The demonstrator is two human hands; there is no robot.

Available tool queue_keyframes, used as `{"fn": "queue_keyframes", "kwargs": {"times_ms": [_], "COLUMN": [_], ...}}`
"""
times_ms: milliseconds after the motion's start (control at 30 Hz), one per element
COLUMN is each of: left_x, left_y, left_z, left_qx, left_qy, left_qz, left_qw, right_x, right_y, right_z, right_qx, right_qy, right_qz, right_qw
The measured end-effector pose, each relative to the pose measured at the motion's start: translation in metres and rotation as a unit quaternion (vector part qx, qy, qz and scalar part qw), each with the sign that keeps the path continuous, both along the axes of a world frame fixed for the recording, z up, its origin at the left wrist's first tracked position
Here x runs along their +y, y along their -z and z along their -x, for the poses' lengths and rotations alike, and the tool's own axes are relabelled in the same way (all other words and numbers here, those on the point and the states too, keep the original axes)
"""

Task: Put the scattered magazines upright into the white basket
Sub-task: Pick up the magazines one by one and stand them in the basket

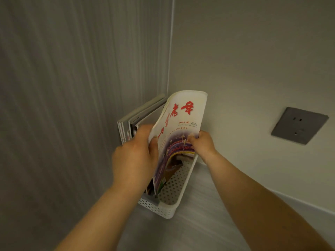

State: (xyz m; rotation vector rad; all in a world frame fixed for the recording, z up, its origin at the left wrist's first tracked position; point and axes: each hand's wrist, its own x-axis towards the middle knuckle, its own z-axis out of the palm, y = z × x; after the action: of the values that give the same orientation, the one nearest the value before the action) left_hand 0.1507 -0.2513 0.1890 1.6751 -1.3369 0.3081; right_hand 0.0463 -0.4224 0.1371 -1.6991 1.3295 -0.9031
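Now both hands [137,156] gripping magazine [181,124], upright in white basket [174,189]

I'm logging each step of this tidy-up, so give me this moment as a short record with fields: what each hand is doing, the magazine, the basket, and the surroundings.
left hand: grips the left edge of the magazine
right hand: pinches its right edge
magazine: white cover with red characters, upright, bowed, lower end inside the basket
white basket: perforated, on the floor in a wall corner
other magazines: already standing in the basket, on the left side
wall socket: grey, on the right wall
step: magazine not yet released
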Motion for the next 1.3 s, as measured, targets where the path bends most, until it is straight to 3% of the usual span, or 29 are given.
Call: {"fn": "queue_keyframes", "kwargs": {"times_ms": [167, 333, 467, 567, 1067, 1300], "left_x": [-0.006, -0.015, -0.02, -0.023, -0.025, -0.006], "left_y": [0.026, 0.031, 0.037, 0.049, 0.081, 0.08], "left_z": [-0.006, -0.012, -0.015, -0.014, -0.007, 0.026], "left_qx": [0.038, 0.045, 0.092, 0.063, 0.159, 0.09], "left_qy": [0.004, -0.011, -0.042, -0.04, -0.082, -0.105], "left_qz": [-0.02, -0.001, 0.021, 0.021, -0.029, -0.055], "left_qw": [0.999, 0.999, 0.995, 0.997, 0.983, 0.989], "right_x": [-0.01, -0.008, 0.004, 0.018, 0.03, 0.048], "right_y": [0.022, 0.035, 0.04, 0.045, 0.046, 0.042], "right_z": [-0.008, -0.028, -0.046, -0.063, -0.045, 0.01], "right_qx": [0.012, -0.031, -0.065, -0.101, -0.024, -0.058], "right_qy": [-0.011, 0.055, -0.051, -0.126, -0.161, -0.09], "right_qz": [-0.022, -0.008, -0.079, -0.09, -0.099, -0.077], "right_qw": [1.0, 0.998, 0.993, 0.983, 0.982, 0.991]}}
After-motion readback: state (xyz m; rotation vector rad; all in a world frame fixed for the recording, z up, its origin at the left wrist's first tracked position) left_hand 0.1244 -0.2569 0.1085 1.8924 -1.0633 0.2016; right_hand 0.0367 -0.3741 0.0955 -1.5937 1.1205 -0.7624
